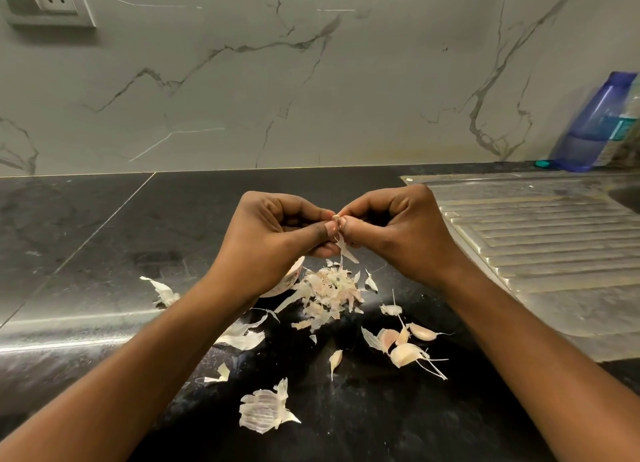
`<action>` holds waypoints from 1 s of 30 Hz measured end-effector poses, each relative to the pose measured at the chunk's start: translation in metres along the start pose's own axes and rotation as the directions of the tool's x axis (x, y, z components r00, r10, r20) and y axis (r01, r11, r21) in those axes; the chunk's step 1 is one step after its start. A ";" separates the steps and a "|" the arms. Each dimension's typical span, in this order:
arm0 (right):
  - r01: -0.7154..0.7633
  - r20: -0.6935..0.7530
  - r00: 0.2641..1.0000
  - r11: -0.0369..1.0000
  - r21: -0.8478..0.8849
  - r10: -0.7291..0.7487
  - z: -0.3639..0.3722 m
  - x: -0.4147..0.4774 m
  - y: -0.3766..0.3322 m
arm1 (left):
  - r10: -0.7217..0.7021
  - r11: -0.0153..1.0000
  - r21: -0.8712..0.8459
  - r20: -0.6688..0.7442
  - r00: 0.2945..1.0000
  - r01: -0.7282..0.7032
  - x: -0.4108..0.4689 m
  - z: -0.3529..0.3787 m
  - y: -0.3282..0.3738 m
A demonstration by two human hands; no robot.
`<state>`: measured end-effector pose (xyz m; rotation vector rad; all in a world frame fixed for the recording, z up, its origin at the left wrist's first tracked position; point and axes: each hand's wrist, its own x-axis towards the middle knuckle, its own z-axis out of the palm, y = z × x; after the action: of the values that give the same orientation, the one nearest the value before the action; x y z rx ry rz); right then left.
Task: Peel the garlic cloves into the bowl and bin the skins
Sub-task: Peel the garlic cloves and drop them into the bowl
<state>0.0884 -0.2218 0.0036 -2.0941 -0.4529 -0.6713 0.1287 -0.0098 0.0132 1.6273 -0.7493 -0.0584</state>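
Our forearms reach in from the bottom edge over the black worktop [104, 236], and a broad papery skin [265, 411] lies between them. Above the worktop our left hand [280, 226] and right hand [398, 226] meet, fingers curled, both pinching one small garlic clove [336, 217] between thumbs and forefingers. A strip of skin [346, 250] hangs from it. Just below lies the pile of skins [329, 288]. The bowl [287, 281] peeks out from under our left wrist. Unpeeled cloves [405, 352] lie nearer us, below our right hand and well apart from it.
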 end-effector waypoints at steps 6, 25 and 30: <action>-0.033 -0.044 0.998 0.997 0.067 0.036 -0.001 0.001 -0.001 | -0.100 0.982 -0.157 0.041 0.994 0.105 0.000 -0.001 0.006; -0.080 -0.019 0.996 0.985 0.154 0.084 -0.010 0.004 -0.002 | -0.149 0.954 -0.259 0.031 0.988 0.152 0.003 -0.007 0.006; -0.140 0.079 0.989 0.972 0.190 0.128 -0.011 0.003 0.001 | -0.085 0.987 -0.137 -0.001 0.996 0.084 0.003 -0.007 0.002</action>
<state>0.0883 -0.2307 0.0105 -1.9454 -0.3931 -0.4609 0.1331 -0.0051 0.0179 1.5272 -0.6567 -0.1611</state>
